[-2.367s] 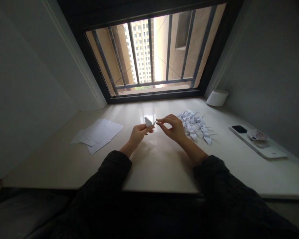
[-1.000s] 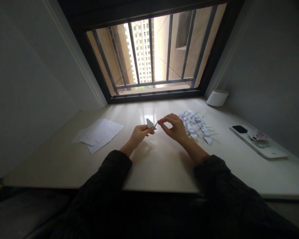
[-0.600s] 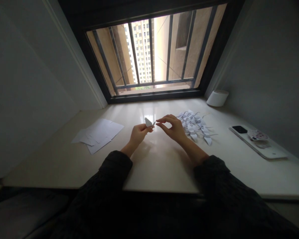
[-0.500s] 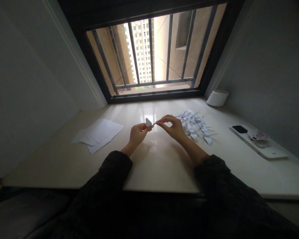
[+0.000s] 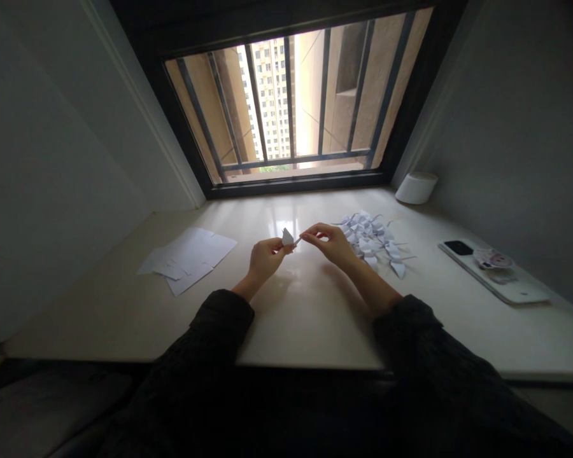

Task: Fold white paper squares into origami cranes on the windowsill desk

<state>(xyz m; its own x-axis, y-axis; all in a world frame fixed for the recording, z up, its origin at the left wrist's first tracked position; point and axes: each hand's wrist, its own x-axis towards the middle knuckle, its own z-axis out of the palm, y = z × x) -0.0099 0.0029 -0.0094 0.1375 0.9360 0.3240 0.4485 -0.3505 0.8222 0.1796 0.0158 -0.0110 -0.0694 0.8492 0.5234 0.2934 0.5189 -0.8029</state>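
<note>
A small folded white paper crane [image 5: 287, 237] is held above the countertop in front of the window. My left hand [image 5: 266, 257] pinches its body between thumb and fingers. From the other side, my right hand [image 5: 328, 243] is closed in a pinch on the thin pointed end that sticks out to the right. The fingers hide part of the folds. Close beyond my right wrist lies a pile of folded paper cranes [image 5: 370, 238] with thin pointed ends.
Flat white paper sheets [image 5: 195, 251] lie overlapping on the left of the pale countertop [image 5: 310, 331]. On the right is a white phone [image 5: 499, 270] with a round grip. A white cylindrical object [image 5: 416, 187] stands in the back right corner, beside the barred window [image 5: 291, 184].
The paper crane has shifted slightly to the right and tilted a little in my left hand. My right hand has moved slightly, its fingertips still on the thin end.
</note>
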